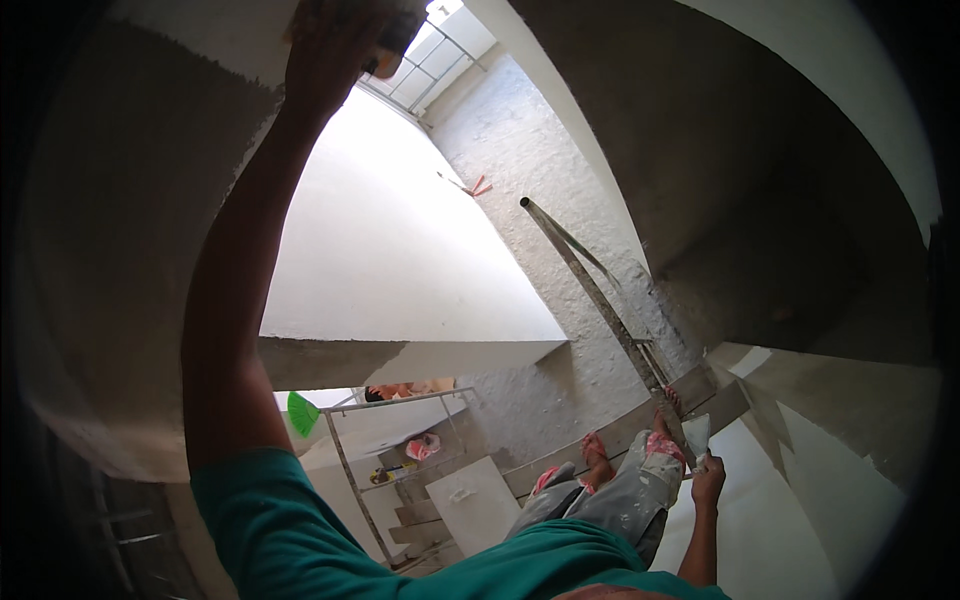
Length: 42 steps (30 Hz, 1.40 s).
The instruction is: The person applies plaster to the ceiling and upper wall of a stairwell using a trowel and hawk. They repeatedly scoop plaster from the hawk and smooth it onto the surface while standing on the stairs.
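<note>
My left hand [335,50] is raised high at the top left, its fingers closed round a dark tool with a tan end [385,66]. The rest of that tool is dark or cut off by the picture's edge, so its kind is unclear. It is close to a grey-and-white coated surface [215,50]. Low at the right, my right hand [708,482] is closed on a putty knife, whose wide, pale, smeared blade [697,436] points up beside my leg.
My feet [597,460] in red sandals are on a plank [560,455]. A metal pole [590,290] rises right in front of me. Below left are a scaffold frame [345,465], a green fan-shaped thing [302,413], a red-and-white container [422,447] and a white board [475,510].
</note>
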Each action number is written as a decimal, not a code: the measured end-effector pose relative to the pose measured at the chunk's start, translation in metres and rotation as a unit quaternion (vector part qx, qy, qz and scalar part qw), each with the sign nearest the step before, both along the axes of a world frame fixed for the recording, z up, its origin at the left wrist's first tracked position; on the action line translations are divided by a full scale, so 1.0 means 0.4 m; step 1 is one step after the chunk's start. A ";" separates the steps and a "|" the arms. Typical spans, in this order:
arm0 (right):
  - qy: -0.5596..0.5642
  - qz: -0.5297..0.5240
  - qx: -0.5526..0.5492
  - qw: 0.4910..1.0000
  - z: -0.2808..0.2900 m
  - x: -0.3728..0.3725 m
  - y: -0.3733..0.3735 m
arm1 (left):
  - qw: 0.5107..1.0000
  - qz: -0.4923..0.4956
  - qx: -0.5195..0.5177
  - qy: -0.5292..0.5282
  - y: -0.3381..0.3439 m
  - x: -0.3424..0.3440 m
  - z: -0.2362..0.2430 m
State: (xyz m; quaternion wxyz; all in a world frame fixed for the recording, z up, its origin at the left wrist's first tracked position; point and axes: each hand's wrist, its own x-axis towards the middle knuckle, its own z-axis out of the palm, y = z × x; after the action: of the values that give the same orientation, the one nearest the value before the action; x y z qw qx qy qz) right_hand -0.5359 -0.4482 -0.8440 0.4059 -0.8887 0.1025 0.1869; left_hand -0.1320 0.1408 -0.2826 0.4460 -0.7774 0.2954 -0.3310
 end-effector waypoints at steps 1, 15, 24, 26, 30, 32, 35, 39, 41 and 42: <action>0.006 0.001 -0.015 1.000 0.000 -0.007 -0.012 | 0.998 0.066 0.015 -0.013 -0.035 0.029 -0.002; 0.040 -0.049 -0.015 0.998 -0.019 -0.009 -0.065 | 0.982 0.166 0.066 -0.063 -0.108 0.227 -0.033; 0.043 -0.078 0.039 0.995 -0.005 -0.012 -0.021 | 0.963 0.258 0.065 -0.036 -0.057 0.101 -0.032; 0.016 -0.051 0.015 0.998 -0.004 -0.015 -0.004 | 0.949 0.306 0.066 -0.024 -0.052 0.043 -0.027; 0.000 0.019 -0.011 1.000 0.005 -0.012 0.020 | 0.995 0.095 0.017 -0.025 0.106 -0.049 -0.040; -0.001 0.003 0.007 1.000 -0.007 -0.019 0.031 | 0.995 0.088 0.019 -0.035 0.121 -0.094 -0.039; -0.021 0.000 0.013 1.000 -0.040 -0.036 0.033 | 0.993 0.112 0.012 -0.019 0.183 -0.165 -0.047; -0.030 0.006 -0.002 1.000 -0.008 -0.052 0.044 | 0.970 0.221 0.088 -0.047 0.189 -0.271 -0.062; -0.030 0.006 0.009 1.000 0.024 -0.050 0.059 | 0.977 0.204 0.052 -0.021 0.214 -0.311 -0.058; -0.030 0.008 0.015 0.999 0.045 -0.042 0.066 | 0.980 0.198 0.035 -0.008 0.227 -0.338 -0.053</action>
State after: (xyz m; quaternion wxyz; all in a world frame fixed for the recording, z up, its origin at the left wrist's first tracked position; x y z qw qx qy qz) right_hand -0.5529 -0.4216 -0.8259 0.4205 -0.8885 0.0807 0.1651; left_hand -0.2673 0.2318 -0.3038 0.5319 -0.8016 0.1433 -0.2323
